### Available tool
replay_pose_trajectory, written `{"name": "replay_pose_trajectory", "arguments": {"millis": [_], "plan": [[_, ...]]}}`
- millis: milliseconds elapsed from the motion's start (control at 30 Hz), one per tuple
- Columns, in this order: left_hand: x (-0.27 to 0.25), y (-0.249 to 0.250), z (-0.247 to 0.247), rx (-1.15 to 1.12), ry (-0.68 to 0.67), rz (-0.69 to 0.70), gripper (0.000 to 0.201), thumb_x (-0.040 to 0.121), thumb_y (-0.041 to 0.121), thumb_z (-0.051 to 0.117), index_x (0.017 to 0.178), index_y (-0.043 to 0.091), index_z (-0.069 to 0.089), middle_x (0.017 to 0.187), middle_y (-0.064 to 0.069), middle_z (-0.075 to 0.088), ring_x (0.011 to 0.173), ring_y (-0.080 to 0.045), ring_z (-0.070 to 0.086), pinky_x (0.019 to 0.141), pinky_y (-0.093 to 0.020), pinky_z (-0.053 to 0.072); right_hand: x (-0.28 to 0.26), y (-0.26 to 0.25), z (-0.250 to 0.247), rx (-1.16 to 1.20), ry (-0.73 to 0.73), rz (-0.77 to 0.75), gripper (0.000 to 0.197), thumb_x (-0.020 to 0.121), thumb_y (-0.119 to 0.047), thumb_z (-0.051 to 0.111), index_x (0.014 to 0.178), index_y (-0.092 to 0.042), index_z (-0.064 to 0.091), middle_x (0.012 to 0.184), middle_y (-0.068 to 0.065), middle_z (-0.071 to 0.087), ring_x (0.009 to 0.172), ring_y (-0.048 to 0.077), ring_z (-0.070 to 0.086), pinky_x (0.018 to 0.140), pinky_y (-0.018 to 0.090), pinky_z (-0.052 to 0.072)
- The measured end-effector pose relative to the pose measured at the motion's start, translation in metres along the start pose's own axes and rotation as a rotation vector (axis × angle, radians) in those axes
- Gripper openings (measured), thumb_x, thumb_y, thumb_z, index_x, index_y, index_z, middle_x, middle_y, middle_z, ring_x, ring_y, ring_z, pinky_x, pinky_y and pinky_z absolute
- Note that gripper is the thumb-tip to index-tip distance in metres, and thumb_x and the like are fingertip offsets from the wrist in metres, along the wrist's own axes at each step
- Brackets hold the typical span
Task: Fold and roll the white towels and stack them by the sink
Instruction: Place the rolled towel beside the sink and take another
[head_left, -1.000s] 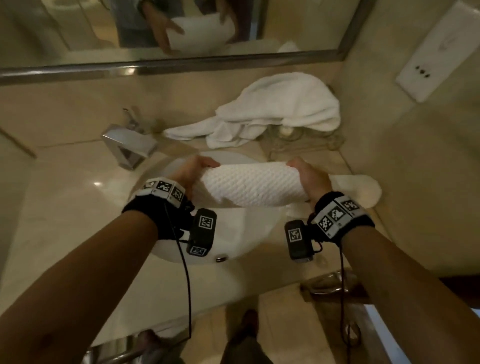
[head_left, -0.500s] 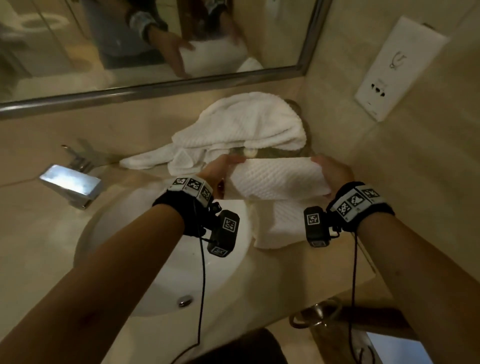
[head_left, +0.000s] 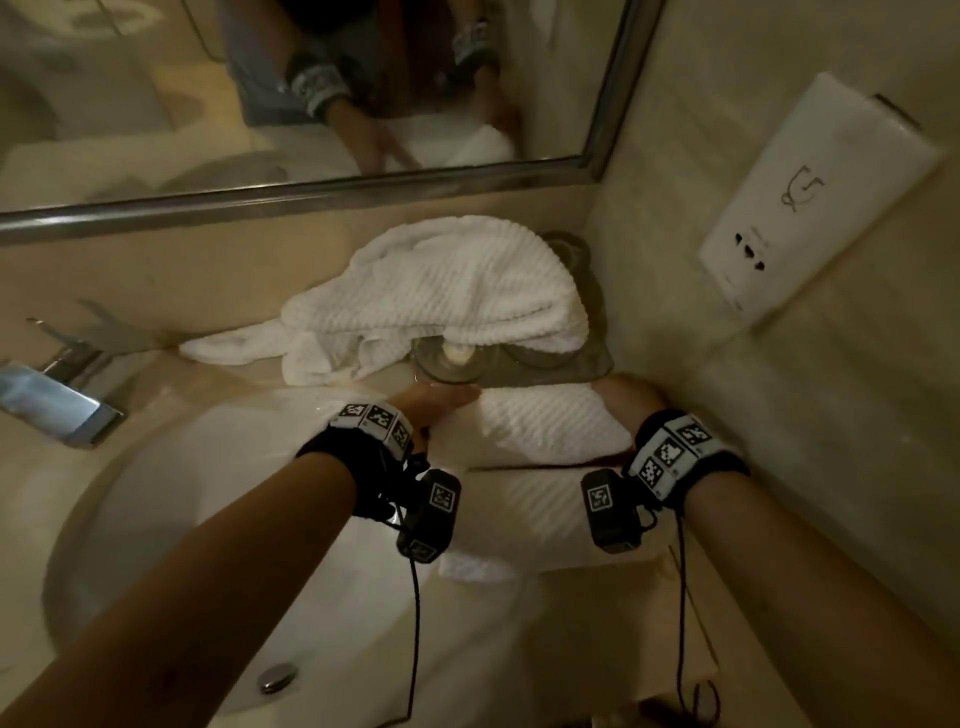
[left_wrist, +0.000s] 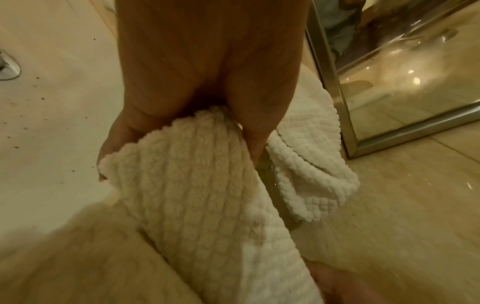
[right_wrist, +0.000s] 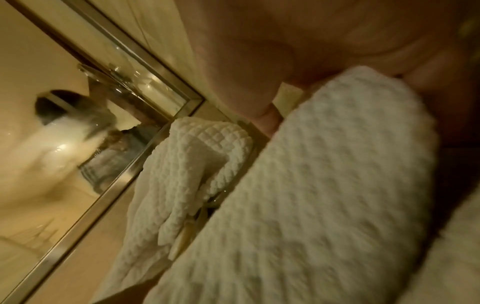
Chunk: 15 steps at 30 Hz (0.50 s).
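A rolled white waffle towel (head_left: 535, 428) (left_wrist: 202, 205) (right_wrist: 311, 195) hangs between my hands, low over the counter right of the sink (head_left: 171, 499). My left hand (head_left: 434, 402) (left_wrist: 182, 123) grips its left end, thumb and fingers wrapped round it. My right hand (head_left: 631, 402) (right_wrist: 337, 82) grips the right end. Just below and nearer me lies another rolled towel (head_left: 524, 519) on the counter. A loose, crumpled white towel (head_left: 441, 291) (left_wrist: 311, 185) (right_wrist: 187, 174) is heaped at the back against the wall.
A glass tray (head_left: 561, 364) with upturned glasses sits under the crumpled towel in the corner. A chrome tap (head_left: 57, 400) stands left of the basin. The mirror (head_left: 311, 93) runs along the back, and a white wall socket panel (head_left: 821, 197) is on the right wall.
Both hands carried the rolled towel from over the basin to the right and back, toward the corner, and lowered it behind the other rolled towel.
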<state>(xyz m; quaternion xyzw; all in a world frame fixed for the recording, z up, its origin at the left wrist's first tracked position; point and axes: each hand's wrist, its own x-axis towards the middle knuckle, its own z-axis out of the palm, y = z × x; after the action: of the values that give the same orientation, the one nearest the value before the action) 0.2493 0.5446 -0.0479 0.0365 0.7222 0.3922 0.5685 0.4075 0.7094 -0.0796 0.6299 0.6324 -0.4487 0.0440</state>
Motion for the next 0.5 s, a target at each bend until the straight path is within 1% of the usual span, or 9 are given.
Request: {"name": "replay_pose_trajectory", "arguments": {"millis": [67, 100, 167, 200, 267, 300, 367, 433, 500], "plan": [[0.002, -0.002, 0.002, 0.107, 0.043, 0.032, 0.052, 0.091, 0.029, 0.063, 0.136, 0.01, 0.046, 0.13, -0.008, 0.054, 0.111, -0.029, 0.057, 0.088, -0.042, 0.048, 0.004, -0.004, 0.001, -0.076, -0.01, 0.0, 0.045, 0.103, -0.031, 0.035, 0.135, -0.002, 0.048, 0.14, 0.018, 0.047, 0.124, 0.033, 0.048, 0.107, 0.039, 0.038], [0.002, -0.003, 0.003, 0.192, 0.062, 0.058, 0.052, 0.092, 0.029, 0.06, 0.137, 0.009, 0.044, 0.134, -0.008, 0.051, 0.119, -0.03, 0.052, 0.094, -0.041, 0.044, 0.003, -0.006, 0.002, -0.136, -0.01, -0.016, 0.046, 0.103, -0.031, 0.035, 0.139, -0.003, 0.044, 0.144, 0.017, 0.043, 0.127, 0.032, 0.045, 0.109, 0.038, 0.035], [0.001, -0.004, 0.005, 0.322, 0.111, 0.088, 0.051, 0.096, 0.028, 0.054, 0.139, 0.005, 0.041, 0.138, -0.008, 0.046, 0.128, -0.031, 0.046, 0.101, -0.037, 0.039, -0.002, -0.015, 0.002, -0.223, -0.015, -0.052, 0.047, 0.103, -0.029, 0.034, 0.143, -0.005, 0.038, 0.147, 0.016, 0.039, 0.131, 0.032, 0.042, 0.111, 0.035, 0.032], [0.001, -0.003, 0.005, 0.383, 0.13, 0.098, 0.051, 0.097, 0.029, 0.053, 0.14, 0.004, 0.04, 0.14, -0.01, 0.044, 0.129, -0.031, 0.045, 0.102, -0.036, 0.039, -0.005, -0.023, 0.002, -0.262, 0.01, -0.082, 0.045, 0.102, -0.027, 0.035, 0.141, -0.005, 0.04, 0.146, 0.017, 0.041, 0.129, 0.032, 0.044, 0.109, 0.035, 0.035], [0.0, -0.001, 0.005, 0.457, 0.147, 0.106, 0.049, 0.098, 0.028, 0.05, 0.141, 0.006, 0.039, 0.144, -0.012, 0.041, 0.131, -0.03, 0.042, 0.102, -0.034, 0.038, -0.012, -0.041, 0.003, -0.219, 0.181, -0.096, 0.044, 0.093, -0.025, 0.047, 0.13, -0.003, 0.051, 0.136, 0.018, 0.05, 0.119, 0.034, 0.052, 0.101, 0.038, 0.044], [-0.001, 0.0, 0.004, 0.48, 0.15, 0.116, 0.049, 0.098, 0.027, 0.05, 0.142, 0.007, 0.038, 0.145, -0.012, 0.04, 0.131, -0.03, 0.042, 0.101, -0.033, 0.038, -0.016, -0.051, 0.004, -0.139, 0.297, -0.098, 0.05, 0.086, -0.025, 0.053, 0.13, -0.002, 0.049, 0.137, 0.018, 0.049, 0.121, 0.034, 0.05, 0.102, 0.04, 0.043], [-0.002, 0.005, -0.001, 0.458, 0.176, 0.117, 0.051, 0.095, 0.025, 0.057, 0.139, 0.004, 0.042, 0.142, -0.014, 0.046, 0.128, -0.03, 0.047, 0.094, -0.032, 0.042, -0.022, -0.071, 0.011, -0.024, 0.412, -0.19, 0.071, 0.079, -0.022, 0.061, 0.141, -0.003, 0.032, 0.148, 0.018, 0.032, 0.135, 0.035, 0.032, 0.113, 0.043, 0.029], [-0.004, 0.012, -0.009, 0.414, 0.201, 0.116, 0.051, 0.093, 0.025, 0.06, 0.135, 0.002, 0.046, 0.137, -0.015, 0.05, 0.125, -0.03, 0.05, 0.089, -0.031, 0.043, -0.028, -0.088, 0.018, 0.014, 0.381, -0.299, 0.086, 0.074, -0.025, 0.064, 0.146, -0.009, 0.021, 0.152, 0.015, 0.021, 0.14, 0.034, 0.02, 0.115, 0.046, 0.023], [-0.009, 0.021, -0.021, 0.383, 0.202, 0.086, 0.052, 0.094, 0.029, 0.058, 0.137, 0.003, 0.043, 0.137, -0.012, 0.047, 0.125, -0.031, 0.047, 0.097, -0.035, 0.041, -0.024, -0.1, 0.025, 0.033, 0.335, -0.364, 0.099, 0.07, -0.033, 0.069, 0.15, -0.016, 0.014, 0.154, 0.011, 0.017, 0.141, 0.032, 0.017, 0.115, 0.05, 0.023]]}}
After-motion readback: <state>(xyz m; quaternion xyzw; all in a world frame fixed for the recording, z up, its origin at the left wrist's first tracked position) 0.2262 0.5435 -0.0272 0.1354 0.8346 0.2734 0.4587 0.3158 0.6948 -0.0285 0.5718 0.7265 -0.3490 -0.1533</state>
